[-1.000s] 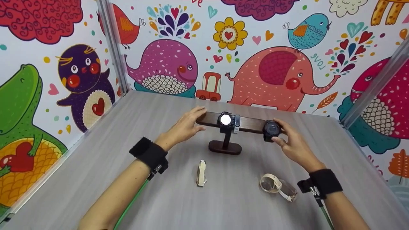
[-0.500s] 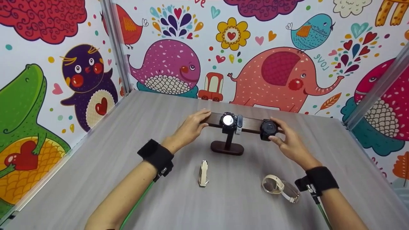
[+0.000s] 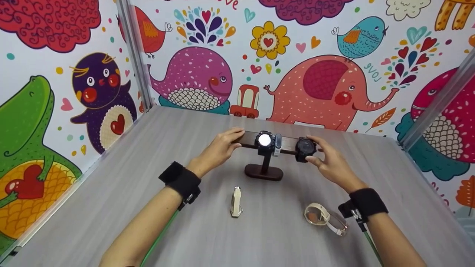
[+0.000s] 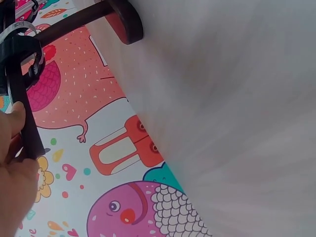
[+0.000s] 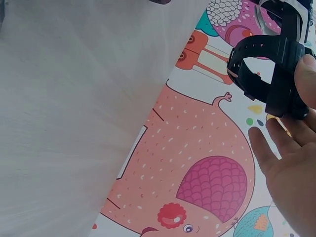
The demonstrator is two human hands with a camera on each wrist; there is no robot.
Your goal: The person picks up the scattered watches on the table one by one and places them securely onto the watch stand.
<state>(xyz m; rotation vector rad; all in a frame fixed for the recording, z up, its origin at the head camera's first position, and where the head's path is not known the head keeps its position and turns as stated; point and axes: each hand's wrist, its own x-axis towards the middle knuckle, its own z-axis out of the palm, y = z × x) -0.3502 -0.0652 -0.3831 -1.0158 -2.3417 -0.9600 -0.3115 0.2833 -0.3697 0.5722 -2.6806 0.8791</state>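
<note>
A dark wooden watch stand [image 3: 264,172] has a crossbar on a short post. My left hand [image 3: 219,148] grips the left end of the bar, thumb in front and fingers behind, as the left wrist view also shows. My right hand [image 3: 331,163] holds a black watch [image 3: 305,147] between thumb and fingers at the bar's right end; in the right wrist view its strap loops round the bar. Near the middle of the bar sit a black watch with a bright, glaring face [image 3: 264,139] and a slim watch with a light strap [image 3: 277,144], side by side.
On the grey table [image 3: 178,230], a cream-strapped watch [image 3: 236,202] lies on its side in front of the stand. Right of it lie a cream-strapped round watch [image 3: 316,214] and a white-strapped watch [image 3: 337,223], close together. Cartoon-printed walls [image 3: 237,48] stand behind and beside.
My right hand has slid the black watch leftward along the bar, toward the middle. My left hand has closed in on the bar's left end and now grips it.
</note>
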